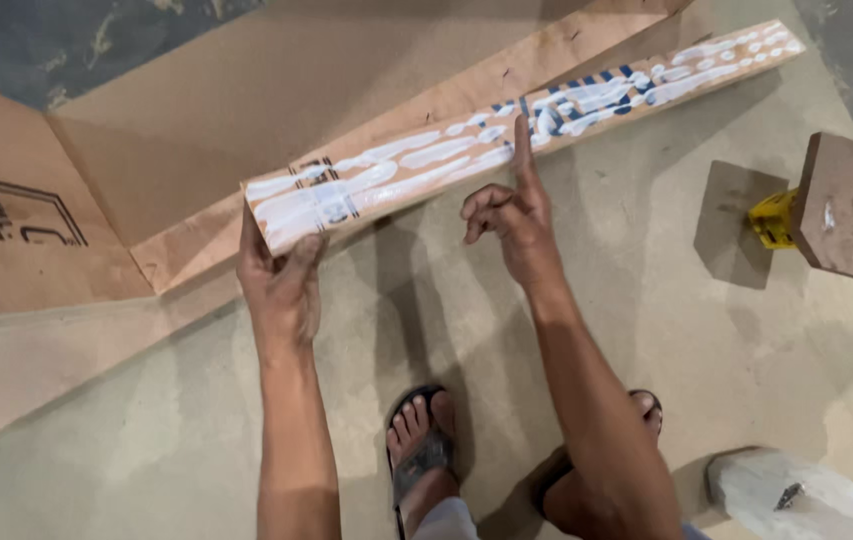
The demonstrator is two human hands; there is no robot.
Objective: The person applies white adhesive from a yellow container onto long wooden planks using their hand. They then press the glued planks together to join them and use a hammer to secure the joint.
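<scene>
A long wooden plank stretches from centre left to the upper right, its top face smeared with white glue over dark blue markings. My left hand grips the plank's near end from below, with the fingers wrapped around the edge. My right hand is beside the plank's middle. Its index finger points up and touches the glued face, while the other fingers are curled.
Flattened brown cardboard lies under and left of the plank on a large board on the floor. A square wooden block with a yellow part stands at right. A white plastic bag lies at lower right. My sandalled feet are below.
</scene>
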